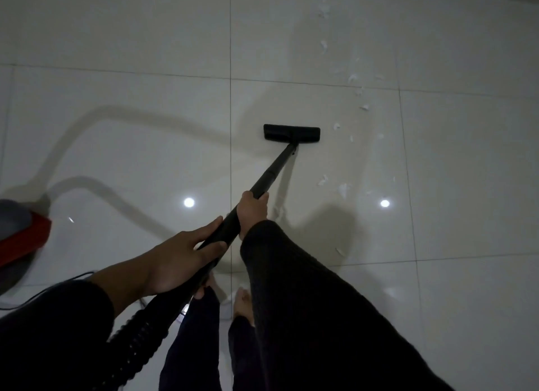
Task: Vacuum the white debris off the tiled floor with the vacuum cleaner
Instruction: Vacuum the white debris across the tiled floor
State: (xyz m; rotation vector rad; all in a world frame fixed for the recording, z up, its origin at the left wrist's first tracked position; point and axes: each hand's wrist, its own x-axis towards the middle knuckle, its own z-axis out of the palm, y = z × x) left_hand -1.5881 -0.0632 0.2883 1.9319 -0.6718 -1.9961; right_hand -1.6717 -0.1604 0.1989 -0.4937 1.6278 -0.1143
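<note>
Debris lies right of the nozzle; both my hands, left hand and right hand, grip the wand, so a fast push may scatter it.

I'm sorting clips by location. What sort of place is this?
Probably a room in a home: glossy tiled floor, a red canister vacuum body at the left, and bare feet below the wand that both hands grip.
</note>
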